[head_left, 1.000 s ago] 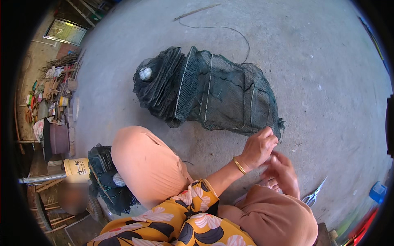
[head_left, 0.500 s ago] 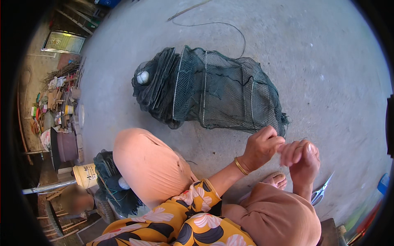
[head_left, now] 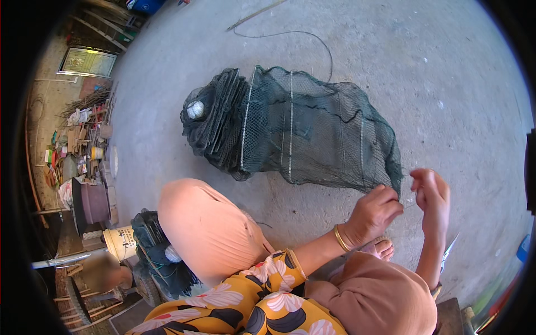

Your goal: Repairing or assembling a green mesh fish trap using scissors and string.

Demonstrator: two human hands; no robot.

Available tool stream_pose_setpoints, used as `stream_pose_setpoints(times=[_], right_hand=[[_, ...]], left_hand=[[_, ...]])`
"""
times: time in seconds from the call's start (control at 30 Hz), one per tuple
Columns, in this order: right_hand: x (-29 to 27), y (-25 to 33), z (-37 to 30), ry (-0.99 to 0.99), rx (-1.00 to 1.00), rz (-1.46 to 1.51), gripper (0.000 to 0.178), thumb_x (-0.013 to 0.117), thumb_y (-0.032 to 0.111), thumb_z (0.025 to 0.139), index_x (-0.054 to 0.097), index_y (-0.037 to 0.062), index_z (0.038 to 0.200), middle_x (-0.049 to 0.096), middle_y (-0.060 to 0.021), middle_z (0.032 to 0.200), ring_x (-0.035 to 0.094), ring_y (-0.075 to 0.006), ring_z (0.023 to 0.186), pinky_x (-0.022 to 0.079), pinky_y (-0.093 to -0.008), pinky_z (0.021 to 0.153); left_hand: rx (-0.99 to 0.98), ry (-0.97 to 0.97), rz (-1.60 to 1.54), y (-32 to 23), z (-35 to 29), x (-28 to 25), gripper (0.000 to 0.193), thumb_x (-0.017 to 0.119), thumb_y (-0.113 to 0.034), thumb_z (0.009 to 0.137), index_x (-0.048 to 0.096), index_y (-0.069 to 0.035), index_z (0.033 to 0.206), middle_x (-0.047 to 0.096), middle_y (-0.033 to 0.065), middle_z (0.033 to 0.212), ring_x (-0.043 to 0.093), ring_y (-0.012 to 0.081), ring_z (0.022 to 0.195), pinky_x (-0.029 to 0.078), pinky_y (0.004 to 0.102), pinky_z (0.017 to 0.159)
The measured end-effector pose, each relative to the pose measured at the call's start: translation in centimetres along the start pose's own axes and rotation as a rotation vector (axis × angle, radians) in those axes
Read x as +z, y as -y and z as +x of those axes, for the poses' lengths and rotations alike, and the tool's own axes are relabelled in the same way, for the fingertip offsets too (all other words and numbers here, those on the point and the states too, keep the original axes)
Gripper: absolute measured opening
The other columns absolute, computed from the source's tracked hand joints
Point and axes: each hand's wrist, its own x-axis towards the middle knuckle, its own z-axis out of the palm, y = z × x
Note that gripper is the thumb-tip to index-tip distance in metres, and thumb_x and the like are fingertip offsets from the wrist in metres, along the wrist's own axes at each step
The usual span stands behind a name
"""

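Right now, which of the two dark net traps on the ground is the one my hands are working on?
The big stretched-out net trap ahead on the concrete. Your left hand pinches its near corner, with the right hand beside it. The other, a folded trap, lies untouched by your left knee.

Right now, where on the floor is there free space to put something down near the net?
Bare concrete floor lies beyond and right of the green folding net, crossed only by a thin cord. It is crowded at the net's near corner, where the left hand grips it beside the right hand, and along the left wall's clutter.
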Motion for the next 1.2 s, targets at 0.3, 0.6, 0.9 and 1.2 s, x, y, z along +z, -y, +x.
stream_pose_setpoints(times=[0.3,0.6,0.9,1.2], right_hand=[[0.6,-0.9,5.2,0.15,-0.191,-0.252,0.019,0.064,0.01,0.083,0.059,-0.0055,0.073,0.052,-0.003,0.058,0.044,-0.0079,0.056,0.036,-0.0289,0.05],[-2.4,-2.7,4.6,0.123,-0.087,-0.139,0.019,0.064,0.011,0.085,0.06,-0.0037,0.073,0.05,0.0031,0.06,0.041,-0.0054,0.056,0.031,-0.0253,0.051],[-3.0,-3.3,4.2,-0.005,0.062,-0.097,0.019,0.065,0.012,0.085,0.061,0.0015,0.07,0.047,0.0055,0.059,0.037,-0.0038,0.052,0.026,-0.0234,0.048],[-2.6,-3.7,3.8,-0.105,0.116,-0.112,0.02,0.063,0.015,0.088,0.062,0.0034,0.071,0.045,0.0062,0.055,0.031,-0.002,0.045,0.018,-0.0215,0.04]], left_hand=[[-0.114,0.252,0.248,-4.4,2.4,-6.5,0.042,0.071,-0.005,0.072,0.059,-0.002,0.113,0.051,0.0172,0.112,0.06,0.032,0.088,0.05,0.0401,0.077],[0.092,0.756,0.794,-2.0,11.3,-27.5,0.015,0.064,-0.001,0.075,0.062,0.003,0.089,0.058,0.0137,0.091,0.057,0.0311,0.09,0.048,0.0389,0.079],[0.114,0.692,0.507,7.2,11.2,-26.6,0.013,0.069,-0.005,0.076,0.06,0.0,0.084,0.057,0.0092,0.087,0.056,0.0261,0.088,0.048,0.0357,0.078],[0.421,0.582,0.604,9.1,9.5,-26.9,0.02,0.07,-0.003,0.071,0.061,-0.008,0.089,0.05,0.0047,0.084,0.052,0.0219,0.08,0.044,0.0328,0.069]])
